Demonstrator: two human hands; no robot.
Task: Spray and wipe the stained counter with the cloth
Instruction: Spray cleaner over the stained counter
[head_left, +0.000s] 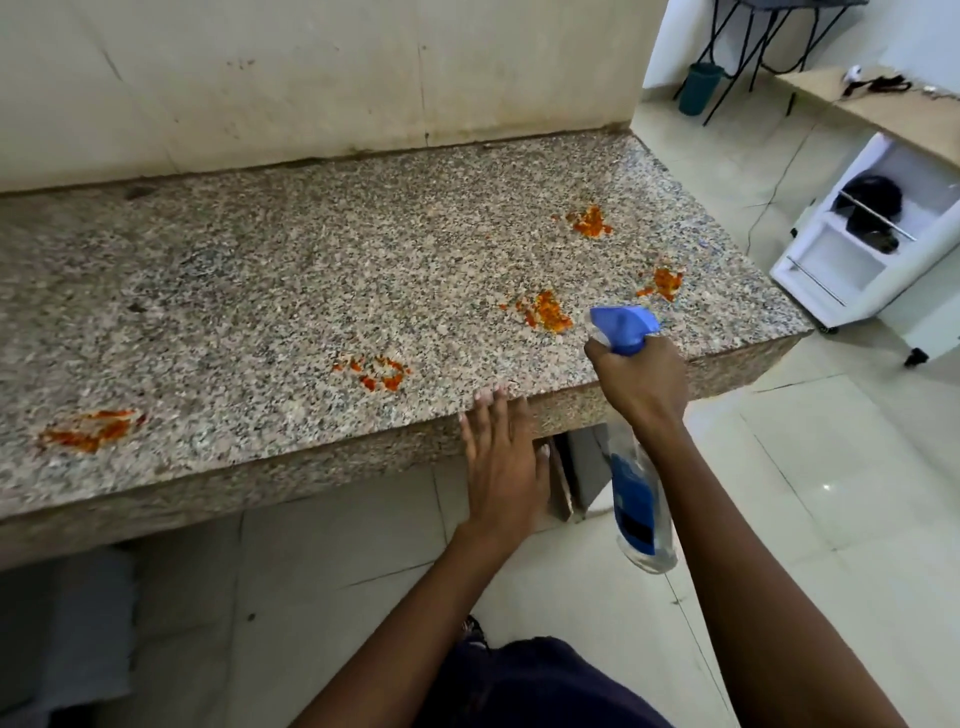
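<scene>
A speckled granite counter (291, 291) runs along the wall and carries several orange-red stains: one at the near left (91, 430), one near the front edge (376, 370), and others to the right (545, 310). My right hand (641, 382) grips the neck of a clear spray bottle (636, 499) with a blue trigger head, whose nozzle points left over the counter's front right part. My left hand (501, 462) lies flat against the counter's front edge, fingers apart, holding nothing. No cloth is in view.
A white wheeled cabinet (852, 244) with open shelves stands right of the counter's end. Behind it are a wooden desk (878, 106), a dark green bin (698, 88) and black metal legs. Pale floor tiles lie below and to the right.
</scene>
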